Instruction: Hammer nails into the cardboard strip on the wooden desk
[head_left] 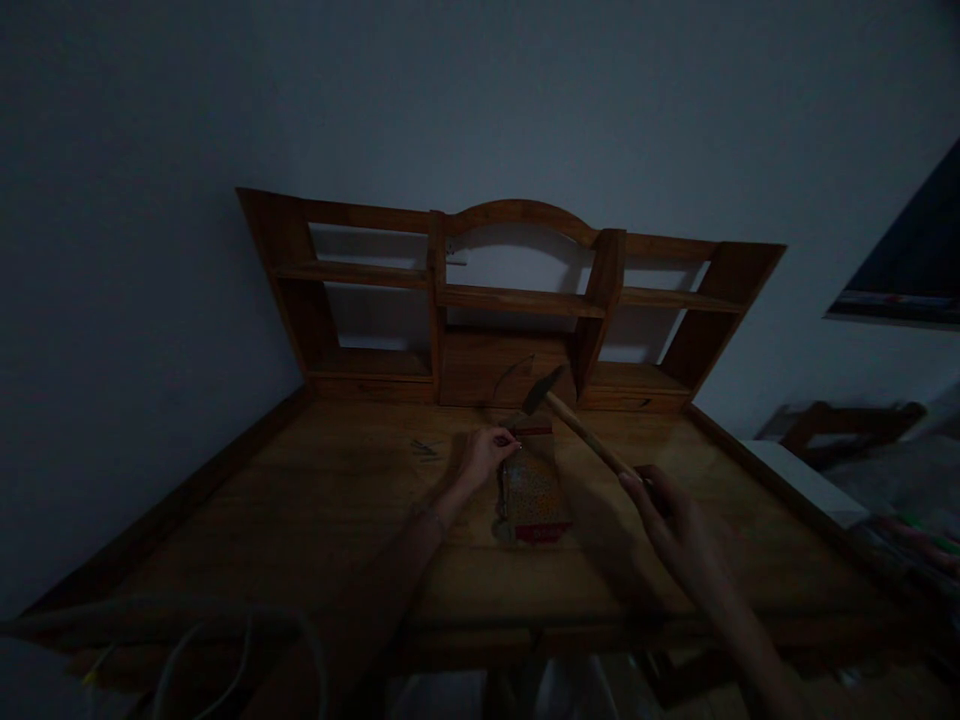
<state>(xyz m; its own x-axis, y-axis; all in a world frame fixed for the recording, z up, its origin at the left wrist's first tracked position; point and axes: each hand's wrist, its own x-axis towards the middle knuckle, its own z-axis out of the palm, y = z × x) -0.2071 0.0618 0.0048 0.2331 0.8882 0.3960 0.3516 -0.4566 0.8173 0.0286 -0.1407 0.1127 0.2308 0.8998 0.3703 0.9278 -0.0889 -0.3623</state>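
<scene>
My right hand (667,510) grips the wooden handle of a hammer (589,437). The dark hammer head is raised above the far end of a worn, flat block (534,492) with a speckled brown top and red ends. At that far end, my left hand (489,452) has its thumb and fingers pinched together on a nail (519,445). Only a small bright glint of the nail shows at the fingertips. To the left of this hand, several thin grey nails (426,450) lie loose on the wooden desk (315,500).
A wooden shelf unit (517,298) with open compartments stands along the desk's back edge, against the wall. Raised rims (772,490) border the desk's sides. A pale cable (300,615) loops near the front left. A chair back (851,425) is at the right. The light is dim.
</scene>
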